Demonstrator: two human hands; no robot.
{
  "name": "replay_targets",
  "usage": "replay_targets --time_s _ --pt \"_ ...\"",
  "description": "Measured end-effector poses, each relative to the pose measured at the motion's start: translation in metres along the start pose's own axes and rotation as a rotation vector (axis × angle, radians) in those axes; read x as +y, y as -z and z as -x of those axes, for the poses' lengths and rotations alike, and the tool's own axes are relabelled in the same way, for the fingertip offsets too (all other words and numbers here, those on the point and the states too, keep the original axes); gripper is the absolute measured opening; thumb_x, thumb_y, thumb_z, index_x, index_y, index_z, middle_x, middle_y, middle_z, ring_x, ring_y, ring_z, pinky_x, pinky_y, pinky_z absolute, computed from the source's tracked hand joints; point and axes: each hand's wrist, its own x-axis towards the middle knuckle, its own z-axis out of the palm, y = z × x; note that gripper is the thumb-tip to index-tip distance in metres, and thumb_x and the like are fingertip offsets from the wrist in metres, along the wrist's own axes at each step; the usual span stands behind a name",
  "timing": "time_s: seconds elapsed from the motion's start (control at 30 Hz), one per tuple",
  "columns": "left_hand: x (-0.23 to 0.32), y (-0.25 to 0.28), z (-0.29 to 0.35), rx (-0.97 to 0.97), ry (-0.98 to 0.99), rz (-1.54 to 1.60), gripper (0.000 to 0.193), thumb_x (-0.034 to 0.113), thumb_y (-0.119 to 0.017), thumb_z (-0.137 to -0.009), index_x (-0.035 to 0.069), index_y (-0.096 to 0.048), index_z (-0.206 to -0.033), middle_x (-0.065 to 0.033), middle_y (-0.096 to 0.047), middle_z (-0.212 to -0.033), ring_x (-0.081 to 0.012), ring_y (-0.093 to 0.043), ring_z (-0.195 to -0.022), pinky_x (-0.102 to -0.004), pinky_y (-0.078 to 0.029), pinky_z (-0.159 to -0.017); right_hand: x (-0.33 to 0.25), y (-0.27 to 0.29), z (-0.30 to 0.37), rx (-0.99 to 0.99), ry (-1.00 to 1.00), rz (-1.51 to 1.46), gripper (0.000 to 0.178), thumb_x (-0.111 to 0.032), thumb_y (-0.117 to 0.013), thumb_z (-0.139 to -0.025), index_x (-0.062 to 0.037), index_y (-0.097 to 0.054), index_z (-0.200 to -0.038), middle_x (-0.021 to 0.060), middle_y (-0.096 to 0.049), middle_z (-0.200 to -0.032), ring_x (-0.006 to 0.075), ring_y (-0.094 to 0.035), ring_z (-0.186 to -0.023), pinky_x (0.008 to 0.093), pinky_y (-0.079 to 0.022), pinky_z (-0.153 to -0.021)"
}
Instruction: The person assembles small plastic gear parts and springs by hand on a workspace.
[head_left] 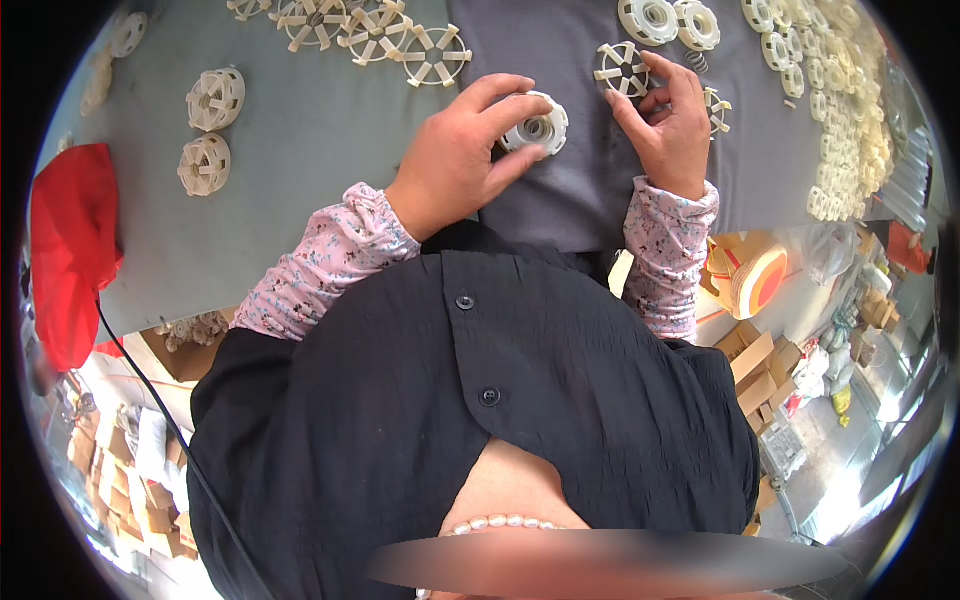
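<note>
Pearl-like beads in a necklace (pixel 505 521) lie closest in the head view, above a black, crinkled shirt (pixel 380 370) with round, glossy buttons (pixel 489 397). Pink floral sleeves (pixel 330 255), gathered at the wrists, cover both forearms.

At the near edge of the grey-green worktop (pixel 320 150), a purplish-grey cloth (pixel 560 205) shows soft creases. Over it, the left hand (pixel 450 140) has its thumb and fingers closed around a white, plastic-looking notched ring (pixel 559 125) with concentric circles inside; whether the ring rests on the cloth I cannot tell. The right hand (pixel 668 125) pinches a pale spoked wheel (pixel 622 70) between thumb and forefinger, its flat tabs set around a thin hoop. Just beyond lie a coiled metal spring (pixel 697 63) and two smooth white rings (pixel 672 22).

More spoked wheels (pixel 437 57) overlap along the far edge. Toward the left edge sit two cage-like assemblies (pixel 210 130), just beside each other, and red fabric (pixel 75 250) drapes by that edge. Cream ring-shaped parts (pixel 835 150) crowd together along the right edge.
</note>
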Motion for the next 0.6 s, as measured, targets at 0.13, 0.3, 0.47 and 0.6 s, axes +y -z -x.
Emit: replay_targets --time_s 0.13,0.3,0.47,0.6 --pt "0.004 0.004 0.002 -0.023 0.1 0.032 0.038 0.01 -0.089 -0.09 0.01 -0.078 -0.127 -0.0086 -0.07 -0.142 -0.012 -0.065 -0.072 -0.0278 -0.056 -0.067 0.001 0.004 0.007 -0.062 0.011 -0.062 0.062 -0.024 -0.095 -0.081 -0.0053 -0.073 -0.136 0.0075 -0.068 -0.124 0.0135 -0.065 -0.078 0.029 -0.057 -0.069" --pt "0.004 0.005 0.002 0.002 0.079 0.026 0.041 0.016 -0.085 -0.094 0.008 -0.071 -0.132 -0.0119 -0.07 -0.136 -0.0285 -0.077 -0.091 -0.0388 -0.064 -0.083 -0.003 0.004 0.013 -0.082 -0.055 -0.134 0.063 -0.016 -0.095 -0.082 -0.0056 -0.073 -0.14 0.0065 -0.069 -0.127 0.0117 -0.067 -0.085 0.0275 -0.058 -0.073" --pt "0.005 0.011 0.01 0.002 0.243 0.276 0.04 0.014 -0.08 -0.1 0.003 -0.068 -0.137 -0.0118 -0.07 -0.13 -0.018 -0.074 -0.082 -0.0319 -0.06 -0.077 -0.025 0.01 0.019 -0.189 0.218 -0.297 0.061 -0.011 -0.095 -0.082 -0.0065 -0.074 -0.139 0.0066 -0.071 -0.13 0.0118 -0.068 -0.088 0.0276 -0.059 -0.074" --pt "0.006 0.008 0.013 0.036 0.393 0.555 0.039 0.013 -0.075 -0.104 -0.001 -0.066 -0.138 -0.0111 -0.068 -0.125 -0.0107 -0.068 -0.077 -0.0273 -0.056 -0.073 -0.046 -0.002 0.022 -0.286 0.349 -0.273 0.061 -0.009 -0.095 -0.082 -0.0101 -0.075 -0.14 0.0065 -0.072 -0.129 0.0141 -0.07 -0.089 0.0278 -0.06 -0.074"
